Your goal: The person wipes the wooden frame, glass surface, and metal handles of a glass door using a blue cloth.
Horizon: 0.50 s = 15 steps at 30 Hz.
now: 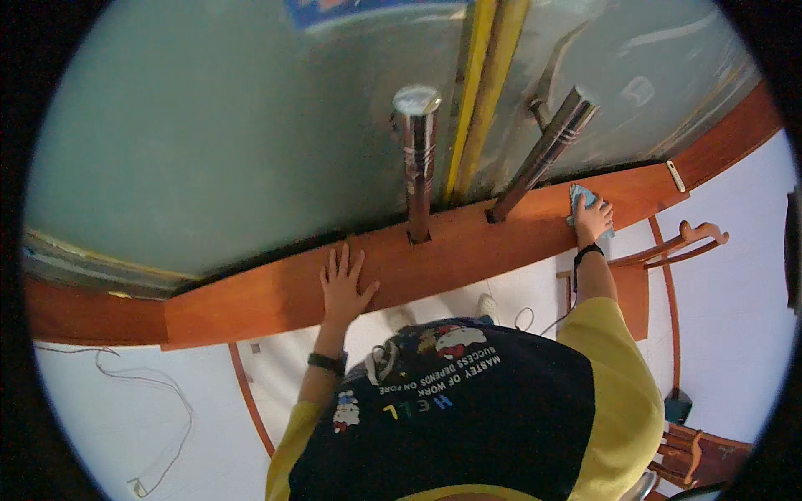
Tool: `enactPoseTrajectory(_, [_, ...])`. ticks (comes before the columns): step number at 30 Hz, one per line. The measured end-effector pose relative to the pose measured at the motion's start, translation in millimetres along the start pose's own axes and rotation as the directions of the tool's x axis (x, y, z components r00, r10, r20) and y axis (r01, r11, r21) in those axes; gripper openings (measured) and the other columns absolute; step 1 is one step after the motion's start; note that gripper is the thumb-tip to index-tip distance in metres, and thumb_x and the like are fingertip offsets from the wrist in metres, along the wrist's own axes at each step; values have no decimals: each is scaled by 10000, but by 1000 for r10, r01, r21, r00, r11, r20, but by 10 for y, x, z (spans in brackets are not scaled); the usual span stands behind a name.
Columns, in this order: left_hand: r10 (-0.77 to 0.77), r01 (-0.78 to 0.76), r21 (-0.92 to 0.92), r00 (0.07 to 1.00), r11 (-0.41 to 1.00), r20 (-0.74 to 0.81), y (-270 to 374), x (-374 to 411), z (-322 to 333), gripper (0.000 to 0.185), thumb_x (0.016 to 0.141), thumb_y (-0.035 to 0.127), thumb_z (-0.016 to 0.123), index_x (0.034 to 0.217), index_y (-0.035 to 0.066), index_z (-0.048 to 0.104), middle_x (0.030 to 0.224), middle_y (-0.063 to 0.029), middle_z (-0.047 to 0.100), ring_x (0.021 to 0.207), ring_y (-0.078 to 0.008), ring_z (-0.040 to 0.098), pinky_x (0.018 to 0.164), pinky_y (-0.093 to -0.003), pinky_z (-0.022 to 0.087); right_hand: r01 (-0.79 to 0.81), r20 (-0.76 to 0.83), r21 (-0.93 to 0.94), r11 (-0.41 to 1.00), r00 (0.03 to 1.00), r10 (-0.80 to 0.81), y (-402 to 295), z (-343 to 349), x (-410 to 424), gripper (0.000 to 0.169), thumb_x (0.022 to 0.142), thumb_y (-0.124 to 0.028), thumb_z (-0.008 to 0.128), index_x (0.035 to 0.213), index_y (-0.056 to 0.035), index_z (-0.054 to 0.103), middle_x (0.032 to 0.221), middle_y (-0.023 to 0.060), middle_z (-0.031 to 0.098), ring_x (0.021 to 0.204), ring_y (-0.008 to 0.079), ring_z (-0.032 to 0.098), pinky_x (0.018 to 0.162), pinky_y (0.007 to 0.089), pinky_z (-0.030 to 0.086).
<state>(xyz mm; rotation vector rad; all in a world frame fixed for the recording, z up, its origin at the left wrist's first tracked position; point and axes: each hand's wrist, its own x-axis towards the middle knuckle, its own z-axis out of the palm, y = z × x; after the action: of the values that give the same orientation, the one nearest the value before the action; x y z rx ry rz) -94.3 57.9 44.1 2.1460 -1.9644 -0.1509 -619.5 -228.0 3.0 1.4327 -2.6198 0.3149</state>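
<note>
A reddish-brown wooden sill (263, 300) runs across below a large glass window (207, 144). My left hand (343, 288) rests on the sill with its fingers spread and holds nothing. Farther right along the same board, my right hand (593, 219) presses on a light blue cloth (579, 195), which is partly hidden beneath the palm and fingers. Between my hands, two shiny metal posts, a left post (420, 163) and a right post (542, 153), rise from dark square cutouts in the wood.
A small white device (676, 176) lies at the sill's right end. Below it stands a wooden chair (677, 244); another wooden chair (680, 454) is at the lower right. A thin cable (185, 401) hangs along the left wall. Yellow strips (482, 94) run up behind the posts.
</note>
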Motion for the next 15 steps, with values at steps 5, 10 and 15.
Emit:
enactPoseTrajectory(5, [39, -38, -32, 999, 999, 9, -40, -28, -89, 620, 841, 479, 540, 1375, 189, 417, 1502, -108, 222, 1368, -369, 179, 1078, -555, 151, -27, 7, -26, 999, 1000, 27, -27, -35, -202, 691, 880, -594, 344, 1401, -139, 345, 1472, 192, 234, 1347, 366, 225, 1074, 531, 179])
enactPoseTrajectory(10, [42, -42, -10, 997, 999, -60, -83, -26, -23, 576, 869, 423, 516, 1376, 171, 412, 1494, -112, 244, 1373, -360, 179, 1095, -530, 142, 8, 43, 25, 1000, 999, -9, -65, -175, -542, 712, 867, -608, 372, 1401, -138, 340, 1483, 178, 215, 1358, 358, 207, 1068, 529, 203])
enactPoseTrajectory(15, [18, -19, -9, 1000, 1000, -23, -65, 53, -103, 560, 873, 372, 522, 1380, 167, 402, 1491, -113, 249, 1373, -352, 190, 1105, -517, 130, -249, -26, 228, 941, 965, 262, 28, -77, -415, 791, 842, -596, 465, 1428, -102, 270, 1490, 205, 150, 1356, 393, 187, 1033, 528, 306])
